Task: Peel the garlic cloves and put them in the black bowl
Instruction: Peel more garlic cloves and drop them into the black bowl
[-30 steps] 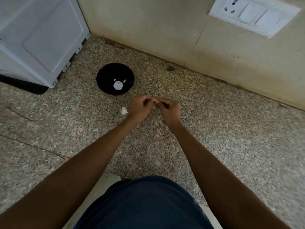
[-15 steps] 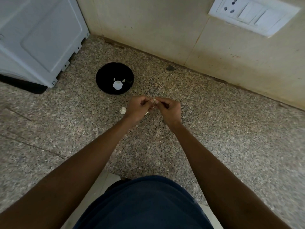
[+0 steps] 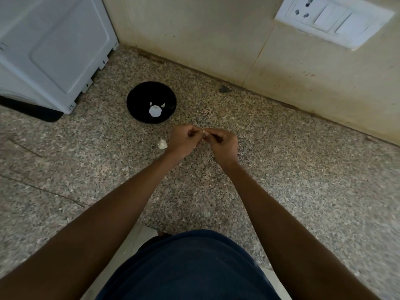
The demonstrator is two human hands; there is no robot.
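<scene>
My left hand [image 3: 184, 140] and my right hand [image 3: 220, 144] meet fingertip to fingertip over the speckled counter. Between them they pinch a small pale garlic clove [image 3: 204, 133], mostly hidden by the fingers. The black bowl [image 3: 138, 98] stands just beyond and to the left of my hands, with white pieces [image 3: 155, 110] lying on its bottom. A whitish garlic piece [image 3: 162, 144] lies on the counter right beside my left wrist.
A white appliance [image 3: 54, 46] stands at the back left on a dark base [image 3: 30, 109]. The beige wall [image 3: 216, 40] runs along the back, with a white switch and socket plate [image 3: 331, 17]. The granite counter [image 3: 303, 169] extends right.
Both hands stay together on the clove, with only slight finger movement. The bowl and the loose garlic piece have not moved.
</scene>
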